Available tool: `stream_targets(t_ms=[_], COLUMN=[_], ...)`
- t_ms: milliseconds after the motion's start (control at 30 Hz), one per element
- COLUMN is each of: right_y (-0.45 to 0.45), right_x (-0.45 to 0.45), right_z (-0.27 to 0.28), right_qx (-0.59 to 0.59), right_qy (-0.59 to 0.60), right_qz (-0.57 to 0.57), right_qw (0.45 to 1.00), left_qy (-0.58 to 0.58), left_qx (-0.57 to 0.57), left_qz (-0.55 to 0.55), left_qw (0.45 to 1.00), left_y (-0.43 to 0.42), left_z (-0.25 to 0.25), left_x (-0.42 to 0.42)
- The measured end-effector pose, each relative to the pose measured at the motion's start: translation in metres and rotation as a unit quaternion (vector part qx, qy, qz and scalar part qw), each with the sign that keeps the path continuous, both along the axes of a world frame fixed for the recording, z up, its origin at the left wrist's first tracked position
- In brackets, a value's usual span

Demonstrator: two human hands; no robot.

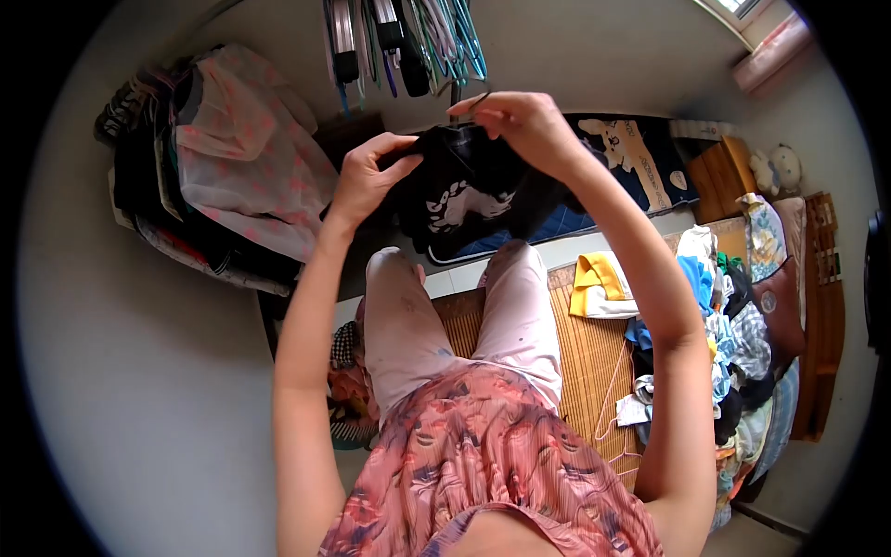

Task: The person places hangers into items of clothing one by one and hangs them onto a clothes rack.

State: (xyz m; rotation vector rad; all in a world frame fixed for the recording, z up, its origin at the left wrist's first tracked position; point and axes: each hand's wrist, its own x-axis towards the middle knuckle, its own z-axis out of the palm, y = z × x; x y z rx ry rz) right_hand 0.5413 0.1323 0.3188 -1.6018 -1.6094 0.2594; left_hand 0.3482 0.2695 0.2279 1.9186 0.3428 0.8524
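Observation:
A black garment with a white print (469,206) hangs in front of me, above my knees. My left hand (376,176) pinches its upper left edge between thumb and fingers. At the garment's upper right, my right hand (520,125) has bent fingers near the collar, with a dark thin piece, perhaps a hanger's hook, by the fingertips. Whether those fingers grip the cloth or the hanger is hard to make out. Just above both hands hang several empty hangers (436,42).
Clothes on hangers, a pale floral one (251,148) in front, hang at the left. A heap of clothes (733,325) and a yellow and white garment (599,286) lie on the bamboo mat (580,357) at the right. A wooden box (724,181) stands beyond.

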Motion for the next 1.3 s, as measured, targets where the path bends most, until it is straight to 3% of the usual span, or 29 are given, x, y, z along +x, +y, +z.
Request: stream_targets(t_ms=[67, 200, 300, 400, 467, 533, 733, 800, 900, 967, 1067, 1133, 1167, 1300], right_y=[-0.003, -0.015, -0.022, -0.026, -0.022, -0.022, -0.014, -0.007, 0.001, 0.003, -0.006, -0.023, -0.03, -0.037], right_x=[0.02, 0.034, 0.049, 0.042, 0.046, 0.045, 0.04, 0.033, 0.014, 0.014, 0.022, 0.045, 0.05, 0.035], right_z=[-0.007, -0.006, -0.013, -0.027, -0.034, -0.035, -0.052, -0.05, -0.038, -0.034, -0.028, -0.032, -0.034, -0.029], right_qx=[-0.006, -0.036, -0.002, -0.02, 0.059, 0.037, 0.051, 0.027, -0.012, -0.028, 0.071, -0.042, -0.102, -0.121], right_qy=[0.046, 0.006, -0.004, -0.044, 0.081, 0.106, 0.135, 0.129, 0.104, 0.111, 0.001, -0.126, -0.078, -0.038], right_qz=[-0.008, -0.073, -0.07, -0.042, -0.045, -0.069, -0.035, -0.019, -0.025, 0.001, 0.017, -0.013, -0.028, 0.006], right_qw=[0.999, 0.997, 0.998, 0.998, 0.994, 0.991, 0.989, 0.991, 0.994, 0.993, 0.997, 0.991, 0.991, 0.992], left_qy=[0.088, 0.285, 0.099, 0.079, 0.095, 0.113, -0.007, 0.01, 0.049, 0.021, -0.034, -0.056, -0.04, -0.012], left_qx=[0.168, 0.118, 0.042, 0.052, 0.09, 0.081, 0.256, 0.285, 0.263, 0.165, 0.1, 0.031, 0.02, -0.033], left_qz=[0.033, 0.065, 0.108, 0.13, 0.135, 0.135, 0.216, 0.147, 0.092, 0.072, 0.093, 0.059, 0.067, 0.061], left_qw=[0.981, 0.949, 0.988, 0.987, 0.982, 0.981, 0.942, 0.947, 0.959, 0.983, 0.99, 0.996, 0.997, 0.998], left_y=[0.016, 0.046, 0.048, 0.039, 0.034, 0.031, 0.02, 0.012, 0.006, 0.015, 0.048, 0.071, 0.075, 0.093], left_z=[-0.007, -0.024, -0.023, -0.006, 0.003, 0.003, 0.007, 0.014, 0.01, 0.009, 0.002, -0.002, -0.001, 0.004], left_x=[-0.018, -0.05, -0.06, -0.059, -0.057, -0.057, -0.036, -0.025, -0.011, -0.01, -0.02, -0.033, -0.038, -0.047])
